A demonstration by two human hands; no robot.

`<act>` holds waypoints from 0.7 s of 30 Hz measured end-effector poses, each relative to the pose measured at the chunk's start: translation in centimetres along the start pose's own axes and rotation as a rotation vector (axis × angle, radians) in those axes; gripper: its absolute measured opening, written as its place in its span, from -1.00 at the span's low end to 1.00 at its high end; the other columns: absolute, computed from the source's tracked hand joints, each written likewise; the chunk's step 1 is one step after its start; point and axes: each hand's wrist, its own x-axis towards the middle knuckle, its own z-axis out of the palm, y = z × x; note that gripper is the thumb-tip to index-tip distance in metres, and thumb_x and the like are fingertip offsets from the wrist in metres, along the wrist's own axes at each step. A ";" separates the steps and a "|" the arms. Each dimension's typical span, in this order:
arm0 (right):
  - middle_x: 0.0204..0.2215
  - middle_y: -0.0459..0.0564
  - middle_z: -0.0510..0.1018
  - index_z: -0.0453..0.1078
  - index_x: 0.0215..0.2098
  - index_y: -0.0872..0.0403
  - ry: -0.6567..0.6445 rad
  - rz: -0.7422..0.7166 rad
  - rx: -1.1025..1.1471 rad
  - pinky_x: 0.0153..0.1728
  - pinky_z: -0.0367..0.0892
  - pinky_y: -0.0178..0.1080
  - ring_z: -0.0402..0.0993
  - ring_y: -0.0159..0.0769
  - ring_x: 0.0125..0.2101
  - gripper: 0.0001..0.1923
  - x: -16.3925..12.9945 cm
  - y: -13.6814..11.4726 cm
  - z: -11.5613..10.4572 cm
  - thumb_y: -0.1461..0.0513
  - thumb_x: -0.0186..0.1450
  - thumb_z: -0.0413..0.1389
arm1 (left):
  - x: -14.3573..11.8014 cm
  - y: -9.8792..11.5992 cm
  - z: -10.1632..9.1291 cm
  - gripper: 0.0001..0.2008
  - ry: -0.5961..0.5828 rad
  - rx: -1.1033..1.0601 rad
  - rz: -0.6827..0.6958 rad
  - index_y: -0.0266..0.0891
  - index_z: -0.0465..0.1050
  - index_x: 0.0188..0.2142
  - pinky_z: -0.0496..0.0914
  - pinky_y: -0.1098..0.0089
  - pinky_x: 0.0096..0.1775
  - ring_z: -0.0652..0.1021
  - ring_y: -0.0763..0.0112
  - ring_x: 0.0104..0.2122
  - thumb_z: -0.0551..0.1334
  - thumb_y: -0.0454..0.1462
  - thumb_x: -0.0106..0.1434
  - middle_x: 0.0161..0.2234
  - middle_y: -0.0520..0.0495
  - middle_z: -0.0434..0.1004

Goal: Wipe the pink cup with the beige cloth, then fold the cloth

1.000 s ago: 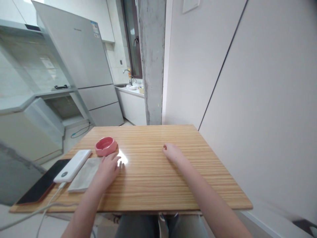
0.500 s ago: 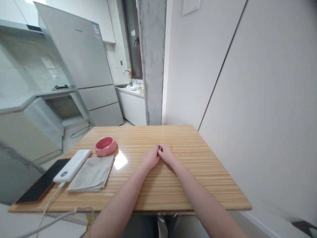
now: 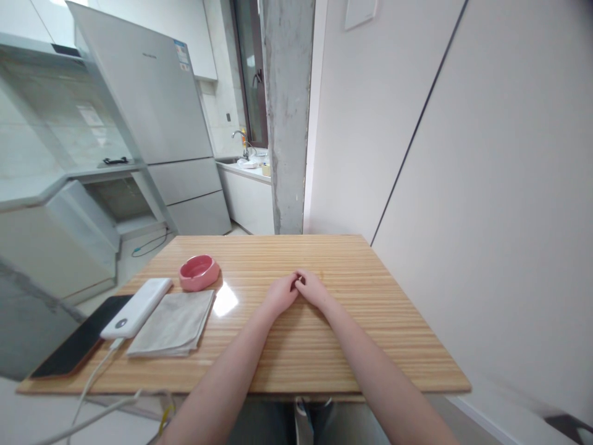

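Note:
My left hand (image 3: pixel 281 293) and my right hand (image 3: pixel 312 289) rest together on the wooden table (image 3: pixel 370 321), near its middle. The fingers of both are curled in and touch at the tips. A small dark gap shows between the thumbs, with no object in it. The backs of the hands hide part of the fingers. Left of them lies a folded grey cloth (image 3: pixel 171 324), which neither hand touches. Behind that cloth stands a pink ashtray (image 3: pixel 199 274).
A white power bank (image 3: pixel 139 307) with a white cable (image 3: pixel 95 374) plugged in overlaps a dark flat pad (image 3: pixel 81 340) at the table's left. A white wall (image 3: pixel 486 185) runs along the right side. Beyond are a grey pillar (image 3: pixel 290 123) and a fridge (image 3: pixel 143 93).
The camera view has shifted very slightly. Both hands stay joined in the same place, and the things on the table have not moved.

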 end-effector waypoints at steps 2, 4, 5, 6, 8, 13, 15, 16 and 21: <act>-0.30 -0.05 0.52 0.41 -0.21 0.08 0.027 0.078 0.156 -0.43 0.27 -0.35 0.34 -0.40 -0.44 -0.67 0.3 0.3 -0.3 0.33 0.09 -0.07 | 0.2 -0.4 -1.4 -0.71 0.095 -0.006 -0.077 -0.22 0.40 -0.13 0.35 0.34 -0.19 0.51 0.33 -0.26 0.04 -0.34 0.18 -0.25 -0.10 0.54; -0.24 -0.03 0.51 0.37 -0.12 0.07 0.089 0.218 0.325 -0.56 0.22 -0.39 0.33 -0.44 -0.51 -0.62 0.7 0.7 -0.7 0.27 0.13 -0.09 | -0.1 -0.8 -4.0 -0.73 0.311 0.041 -0.172 -0.25 0.40 -0.16 0.34 0.31 -0.17 0.50 0.32 -0.26 0.02 -0.32 0.20 -0.27 -0.12 0.52; -0.24 -0.02 0.51 0.37 -0.10 0.07 0.120 0.283 0.394 -0.60 0.19 -0.41 0.32 -0.45 -0.55 -0.62 0.9 0.8 -0.9 0.24 0.14 -0.09 | -0.4 -1.1 -5.5 -0.73 0.461 0.103 -0.190 -0.25 0.38 -0.15 0.31 0.27 -0.10 0.48 0.29 -0.20 0.02 -0.30 0.21 -0.21 -0.14 0.50; -0.26 -0.01 0.51 0.37 -0.11 0.07 0.144 0.329 0.451 -0.62 0.18 -0.41 0.30 -0.47 -0.57 -0.63 1.1 1.0 -1.0 0.21 0.15 -0.08 | -0.8 -1.5 -7.1 -0.73 0.605 0.209 -0.214 -0.25 0.37 -0.13 0.25 0.19 -0.03 0.44 0.23 -0.11 0.03 -0.27 0.20 -0.15 -0.17 0.46; -0.34 -0.03 0.52 0.39 -0.17 0.08 0.171 0.363 0.538 -0.62 0.17 -0.42 0.28 -0.49 -0.60 -0.67 1.4 1.2 -1.1 0.17 0.14 -0.04 | -2.1 -2.5 -9.9 -0.67 0.774 0.426 -0.288 -0.24 0.32 -0.04 0.05 0.00 0.10 0.31 0.10 0.04 0.05 -0.25 0.21 -0.02 -0.22 0.37; -0.53 -0.11 0.47 0.42 -0.32 0.07 0.192 0.378 0.661 -0.64 0.13 -0.43 0.23 -0.50 -0.64 -0.74 1.7 1.3 -0.8 0.09 0.10 0.07 | -4.8 -5.9 -12.5 -0.61 0.723 0.590 -0.594 -0.27 0.30 -0.01 -0.11 -0.17 0.09 0.26 0.01 0.05 0.05 -0.17 0.20 -0.01 -0.29 0.33; -0.55 -0.11 0.47 0.42 -0.34 0.06 0.194 0.383 0.679 -0.64 0.12 -0.43 0.23 -0.50 -0.65 -0.73 1.6 1.3 -0.9 0.06 0.09 0.09 | -5.1 -7.1 -12.4 -0.63 0.676 0.548 -0.715 -0.25 0.35 -0.08 -0.02 -0.16 0.06 0.30 0.00 0.01 0.04 -0.12 0.21 -0.07 -0.30 0.38; -0.55 -0.11 0.48 0.42 -0.34 0.06 0.192 0.384 0.696 -0.64 0.12 -0.42 0.24 -0.50 -0.65 -0.72 1.5 1.3 -0.9 0.05 0.09 0.10 | -5.1 -7.5 -12.3 -0.63 0.663 0.533 -0.752 -0.24 0.36 -0.09 0.01 -0.14 0.04 0.31 -0.01 0.00 0.04 -0.10 0.20 -0.09 -0.31 0.39; -0.56 -0.10 0.48 0.42 -0.37 0.05 0.170 0.389 0.914 -0.63 0.10 -0.41 0.26 -0.49 -0.64 -0.71 1.1 1.1 -1.1 0.03 0.06 0.14 | -5.2 -8.7 -12.2 -0.69 0.627 0.586 -0.710 -0.29 0.41 -0.22 0.11 -0.03 -0.02 0.32 -0.03 -0.04 0.04 -0.14 0.20 -0.18 -0.33 0.43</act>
